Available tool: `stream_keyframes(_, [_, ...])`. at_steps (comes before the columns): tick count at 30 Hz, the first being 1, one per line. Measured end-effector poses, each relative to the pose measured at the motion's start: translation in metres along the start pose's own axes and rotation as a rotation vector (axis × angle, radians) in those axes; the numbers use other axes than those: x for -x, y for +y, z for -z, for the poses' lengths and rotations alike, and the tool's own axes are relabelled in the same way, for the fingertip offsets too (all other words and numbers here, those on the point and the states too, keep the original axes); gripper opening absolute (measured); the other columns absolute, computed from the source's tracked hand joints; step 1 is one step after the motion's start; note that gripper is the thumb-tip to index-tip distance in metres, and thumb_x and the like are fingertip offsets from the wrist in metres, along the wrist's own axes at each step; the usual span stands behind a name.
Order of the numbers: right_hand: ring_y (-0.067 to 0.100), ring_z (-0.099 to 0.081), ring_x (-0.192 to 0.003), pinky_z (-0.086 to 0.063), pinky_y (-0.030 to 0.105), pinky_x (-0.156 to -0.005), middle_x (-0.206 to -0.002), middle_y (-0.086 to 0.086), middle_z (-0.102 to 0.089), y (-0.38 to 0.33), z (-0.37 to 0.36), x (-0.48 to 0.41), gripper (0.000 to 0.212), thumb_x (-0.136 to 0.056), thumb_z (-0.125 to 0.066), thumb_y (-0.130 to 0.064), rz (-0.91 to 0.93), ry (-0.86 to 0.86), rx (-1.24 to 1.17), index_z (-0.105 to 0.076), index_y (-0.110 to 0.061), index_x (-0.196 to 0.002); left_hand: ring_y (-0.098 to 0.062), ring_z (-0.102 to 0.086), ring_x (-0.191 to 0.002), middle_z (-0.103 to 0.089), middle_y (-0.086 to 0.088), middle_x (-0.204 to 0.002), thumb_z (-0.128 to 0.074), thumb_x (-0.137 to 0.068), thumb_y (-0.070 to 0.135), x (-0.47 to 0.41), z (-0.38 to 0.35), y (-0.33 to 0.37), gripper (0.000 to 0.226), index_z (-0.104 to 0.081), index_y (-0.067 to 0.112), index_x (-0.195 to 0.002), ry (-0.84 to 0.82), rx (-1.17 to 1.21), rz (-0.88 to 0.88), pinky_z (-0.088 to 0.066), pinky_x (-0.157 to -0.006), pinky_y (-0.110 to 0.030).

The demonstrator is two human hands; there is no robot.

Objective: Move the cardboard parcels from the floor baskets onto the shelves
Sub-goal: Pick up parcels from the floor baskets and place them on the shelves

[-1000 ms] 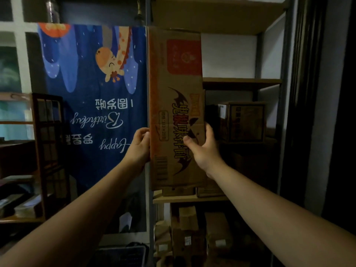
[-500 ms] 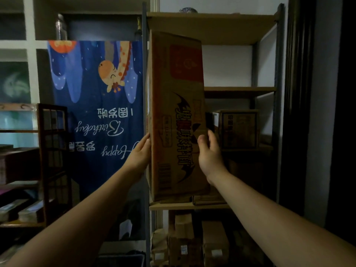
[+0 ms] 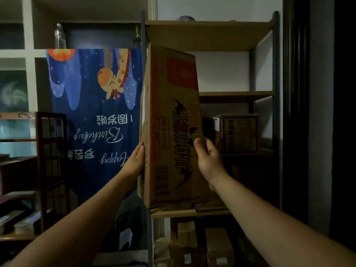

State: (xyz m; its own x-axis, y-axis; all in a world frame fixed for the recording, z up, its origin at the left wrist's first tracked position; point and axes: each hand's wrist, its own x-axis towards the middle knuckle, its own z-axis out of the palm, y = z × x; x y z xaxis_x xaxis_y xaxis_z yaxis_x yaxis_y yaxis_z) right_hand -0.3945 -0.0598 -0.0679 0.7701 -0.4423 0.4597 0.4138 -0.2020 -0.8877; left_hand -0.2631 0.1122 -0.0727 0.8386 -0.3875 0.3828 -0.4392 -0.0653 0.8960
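A: Where is the cardboard parcel [image 3: 173, 132] seen?

B: It is stood on end at the left end of the middle shelf [image 3: 183, 213], close against the left post [image 3: 143, 31] of the shelving. Its printed face is turned toward the camera. Its lower end is seen just at the flat cardboard [image 3: 210, 207] lying on the board; whether its weight is fully set down cannot be told.

A: How are the 2 hands placed?

B: The left hand [image 3: 134, 163] is laid flat against the parcel's left side, with the fingers straight. The right hand [image 3: 209, 158] is set at the right edge: the thumb is pressed on the printed face and the fingers are curled round the edge, so the parcel is gripped there. That hand is slightly blurred.

A: What else is shown?

B: 1 second carton [image 3: 238, 133] is seen farther back on the same shelf, to the right. Small boxes [image 3: 218, 245] are kept on the shelf below. A blue banner [image 3: 92, 116] is hung upside down to the left, beside a wooden rack [image 3: 51, 160].
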Motion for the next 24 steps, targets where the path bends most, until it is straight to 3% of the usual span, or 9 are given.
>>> stream_keyframes(3, [0.024,-0.043,-0.133,-0.041,0.043,-0.106,-0.147,0.002,-0.045,-0.006,0.003,-0.002,0.116,-0.053,-0.070,-0.070,-0.048,-0.094,0.035,-0.026,-0.028,-0.152,-0.020,-0.064,-0.095,-0.062,-0.004,-0.113,-0.032,-0.096,0.058,-0.003,0.001,-0.009,0.054,-0.032,0.028,-0.141,-0.033,0.052,0.063,-0.048,-0.072,-0.035])
stream_keyframes(6, [0.013,-0.055,-0.108,-0.048,0.023,-0.072,-0.128,-0.002,-0.056,0.000,0.010,-0.008,0.071,-0.082,-0.064,-0.046,-0.054,-0.119,-0.041,-0.037,-0.027,-0.145,-0.028,-0.064,-0.100,-0.062,-0.011,-0.116,-0.034,-0.089,0.069,-0.007,0.007,-0.011,0.065,-0.026,0.033,-0.142,-0.056,0.061,0.146,-0.047,-0.078,-0.039])
stream_keyframes(9, [0.003,-0.057,-0.089,-0.049,0.017,-0.059,-0.109,-0.009,-0.059,0.006,0.012,-0.008,0.044,-0.093,-0.057,-0.032,-0.051,-0.118,-0.110,-0.043,-0.031,-0.135,-0.027,-0.066,-0.096,-0.064,-0.011,-0.111,-0.029,-0.089,0.071,-0.016,0.014,-0.012,0.066,-0.032,0.031,-0.141,-0.068,0.013,0.161,-0.049,-0.082,-0.040])
stream_keyframes(11, [0.007,-0.059,-0.095,-0.053,0.024,-0.068,-0.115,-0.005,-0.061,0.005,0.006,-0.007,0.050,-0.091,-0.060,-0.035,-0.031,-0.120,-0.105,-0.043,-0.029,-0.137,-0.018,-0.066,-0.085,-0.066,-0.005,-0.100,-0.019,-0.098,0.059,-0.018,0.014,-0.011,0.050,-0.042,0.029,-0.131,-0.028,-0.017,0.125,-0.046,-0.067,-0.031])
stream_keyframes(13, [0.016,-0.058,-0.111,-0.053,0.036,-0.087,-0.129,0.001,-0.058,0.007,0.002,-0.008,0.062,-0.086,-0.063,-0.038,-0.014,-0.127,-0.099,-0.040,-0.028,-0.143,-0.015,-0.065,-0.082,-0.065,-0.001,-0.096,-0.022,-0.102,0.049,-0.020,0.013,-0.011,0.043,-0.045,0.029,-0.131,0.024,-0.038,0.119,-0.044,-0.064,-0.028])
stream_keyframes(16, [0.014,-0.060,-0.108,-0.053,0.032,-0.085,-0.120,-0.003,-0.061,0.007,0.003,-0.007,0.047,-0.091,-0.060,-0.030,0.042,-0.139,-0.099,-0.045,-0.034,-0.136,-0.021,-0.066,-0.099,-0.063,-0.004,-0.120,-0.042,-0.099,0.044,-0.019,0.019,-0.017,0.047,-0.036,0.031,-0.143,0.074,0.004,0.124,-0.051,-0.085,-0.040])
stream_keyframes(18, [0.018,-0.057,-0.115,-0.050,0.038,-0.093,-0.126,-0.001,-0.059,0.006,0.007,-0.007,0.059,-0.087,-0.059,-0.039,0.038,-0.147,-0.089,-0.040,-0.032,-0.142,-0.029,-0.056,-0.112,-0.047,-0.009,-0.138,-0.044,-0.095,0.051,-0.016,0.022,-0.022,0.066,-0.014,0.032,-0.151,0.069,0.046,0.191,-0.044,-0.092,-0.046])
stream_keyframes(20, [0.022,-0.054,-0.123,-0.045,0.047,-0.103,-0.133,0.002,-0.057,0.008,0.011,-0.009,0.071,-0.076,-0.059,-0.047,0.036,-0.168,-0.087,-0.039,-0.030,-0.142,-0.031,-0.055,-0.104,-0.042,-0.012,-0.138,-0.040,-0.092,0.059,-0.010,0.025,-0.025,0.078,0.004,0.035,-0.151,0.037,0.090,0.252,-0.044,-0.088,-0.044])
stream_keyframes(24, [0.020,-0.056,-0.122,-0.046,0.045,-0.102,-0.134,0.003,-0.057,0.014,0.011,-0.009,0.079,-0.073,-0.061,-0.047,0.053,-0.212,-0.081,-0.037,-0.028,-0.146,-0.042,-0.038,-0.131,-0.029,-0.016,-0.152,-0.045,-0.077,0.073,-0.013,0.031,-0.033,0.092,0.009,0.047,-0.147,0.025,0.065,0.354,-0.028,-0.107,-0.064])
